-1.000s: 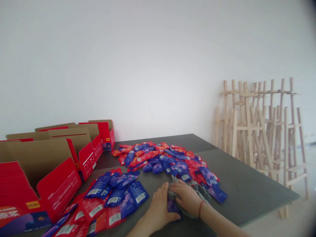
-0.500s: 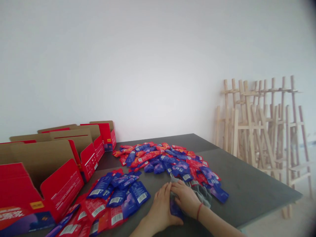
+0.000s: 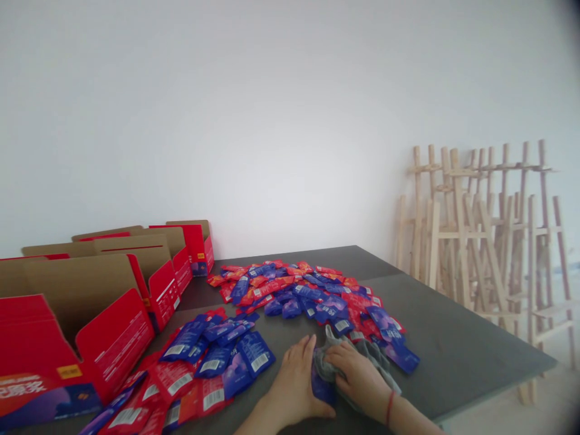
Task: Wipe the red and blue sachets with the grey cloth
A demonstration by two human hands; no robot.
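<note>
My left hand (image 3: 294, 382) steadies a blue packet (image 3: 321, 389) on the dark table, its thumb along the near edge and its fingers along the left side. A grey cloth (image 3: 330, 356) is bunched under my right hand (image 3: 356, 373), which grips it against the packet's upper right part. The rest of the cloth trails to the right of that hand. Beyond both hands lies a wide heap of red and blue packets (image 3: 301, 290). Closer to me on the left, a second pile of packets (image 3: 217, 362) shows several barcodes.
Several open red cardboard boxes (image 3: 115, 344) stand in a row along the left side of the table (image 3: 462, 356). A white wall rises behind. Wooden easels (image 3: 457, 241) lean together past the table's right edge.
My right hand has slid to the right and slightly toward me with the cloth, exposing more of it. My left hand stays at the packet.
</note>
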